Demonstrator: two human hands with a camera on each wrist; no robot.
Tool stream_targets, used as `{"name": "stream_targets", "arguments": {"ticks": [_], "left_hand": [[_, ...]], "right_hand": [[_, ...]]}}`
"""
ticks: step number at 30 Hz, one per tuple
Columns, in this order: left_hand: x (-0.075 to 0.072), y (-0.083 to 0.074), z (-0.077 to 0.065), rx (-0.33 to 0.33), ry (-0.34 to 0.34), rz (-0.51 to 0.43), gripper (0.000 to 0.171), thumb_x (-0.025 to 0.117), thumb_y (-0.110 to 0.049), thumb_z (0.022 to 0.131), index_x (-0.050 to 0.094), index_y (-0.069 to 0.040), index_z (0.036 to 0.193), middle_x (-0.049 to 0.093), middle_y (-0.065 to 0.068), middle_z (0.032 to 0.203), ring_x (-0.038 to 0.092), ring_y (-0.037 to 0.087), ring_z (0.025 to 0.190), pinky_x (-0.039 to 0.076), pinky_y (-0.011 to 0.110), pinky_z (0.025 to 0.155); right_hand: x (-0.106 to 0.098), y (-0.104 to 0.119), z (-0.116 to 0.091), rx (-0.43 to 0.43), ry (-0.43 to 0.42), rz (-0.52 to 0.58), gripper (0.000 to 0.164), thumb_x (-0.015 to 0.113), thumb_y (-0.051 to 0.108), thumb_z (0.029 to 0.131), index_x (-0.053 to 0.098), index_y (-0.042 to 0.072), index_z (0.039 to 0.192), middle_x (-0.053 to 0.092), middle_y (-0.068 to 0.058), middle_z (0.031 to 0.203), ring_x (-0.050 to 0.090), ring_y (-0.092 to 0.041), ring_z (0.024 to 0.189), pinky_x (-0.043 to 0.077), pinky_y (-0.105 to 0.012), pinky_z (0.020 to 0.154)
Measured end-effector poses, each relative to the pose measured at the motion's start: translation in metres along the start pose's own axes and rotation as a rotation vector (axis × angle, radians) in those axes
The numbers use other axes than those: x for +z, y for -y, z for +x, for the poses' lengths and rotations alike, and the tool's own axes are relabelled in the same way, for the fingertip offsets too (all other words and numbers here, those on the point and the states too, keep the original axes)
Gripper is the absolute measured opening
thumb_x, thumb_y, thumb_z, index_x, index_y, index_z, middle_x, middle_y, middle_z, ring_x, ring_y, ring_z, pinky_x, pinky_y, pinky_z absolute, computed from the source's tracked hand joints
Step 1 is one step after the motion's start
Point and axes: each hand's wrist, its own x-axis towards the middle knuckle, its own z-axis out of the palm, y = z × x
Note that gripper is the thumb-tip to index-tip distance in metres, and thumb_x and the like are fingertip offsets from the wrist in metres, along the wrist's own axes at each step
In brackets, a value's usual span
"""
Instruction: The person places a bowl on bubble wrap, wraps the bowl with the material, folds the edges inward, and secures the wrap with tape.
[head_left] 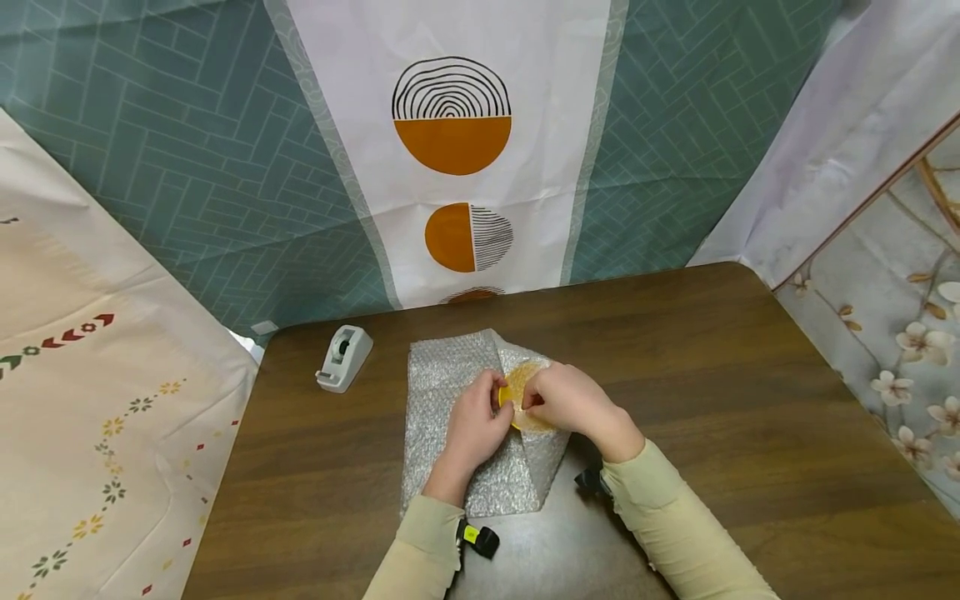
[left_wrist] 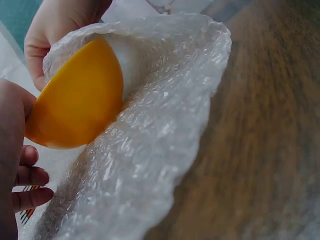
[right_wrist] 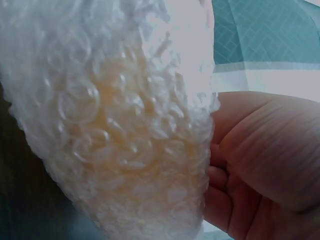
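A yellow bowl (left_wrist: 80,97) stands tilted on a sheet of bubble wrap (head_left: 442,408), one side of which is folded up over it. My left hand (head_left: 476,421) pinches the bowl's rim at its left side; in the left wrist view the lower fingers (left_wrist: 32,176) curl free of it. On the other side, my right hand (head_left: 573,400) has its fingers curled at the edge of the folded wrap. Through the wrap (right_wrist: 135,120) in the right wrist view the bowl shows only as a blurred yellow shape. The right fingertips are partly hidden there.
A white tape dispenser (head_left: 345,358) stands at the back left of the brown wooden table (head_left: 675,350). A grey surface (head_left: 547,554) lies before me, between my forearms. Patterned cloths hang behind the table (head_left: 480,183) and at both sides.
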Motion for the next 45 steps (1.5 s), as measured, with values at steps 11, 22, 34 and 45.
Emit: {"name": "stream_targets", "arguments": {"ticks": [11,22,34,45], "left_hand": [[0.002,-0.001,-0.002,0.150,-0.026,0.096,0.015,0.065,-0.009,0.090,0.078,-0.015,0.094,0.059,-0.004,0.082,0.054,0.016,0.067,0.049,0.035,0.060],[0.000,-0.004,-0.004,0.119,0.048,0.242,0.025,0.062,-0.017,0.095,0.087,-0.019,0.096,0.058,-0.004,0.079,0.058,0.017,0.062,0.049,0.036,0.054],[0.001,-0.005,-0.005,0.115,0.069,0.274,0.024,0.060,-0.019,0.097,0.084,-0.019,0.094,0.061,-0.003,0.083,0.064,0.020,0.068,0.053,0.039,0.059],[0.004,-0.005,-0.003,0.104,0.077,0.267,0.024,0.058,-0.018,0.098,0.082,-0.019,0.095,0.063,-0.004,0.086,0.066,0.020,0.069,0.055,0.040,0.060]], "right_hand": [[0.002,0.001,-0.001,0.037,0.031,0.002,0.024,0.085,0.005,0.083,0.077,0.023,0.071,0.066,0.016,0.071,0.058,-0.007,0.065,0.053,-0.031,0.064],[-0.003,0.012,-0.010,-0.036,0.068,-0.056,0.036,0.072,0.005,0.092,0.063,0.021,0.061,0.043,0.013,0.058,0.039,-0.009,0.057,0.038,-0.030,0.056],[0.007,0.008,-0.049,-0.189,-0.121,-0.273,0.034,0.063,-0.015,0.083,0.083,0.008,0.099,0.080,-0.002,0.106,0.066,-0.033,0.117,0.050,-0.045,0.107],[0.018,0.001,-0.048,-0.161,-0.121,-0.276,0.040,0.059,-0.013,0.083,0.085,0.013,0.098,0.080,0.001,0.108,0.064,-0.033,0.121,0.048,-0.051,0.107]]}}
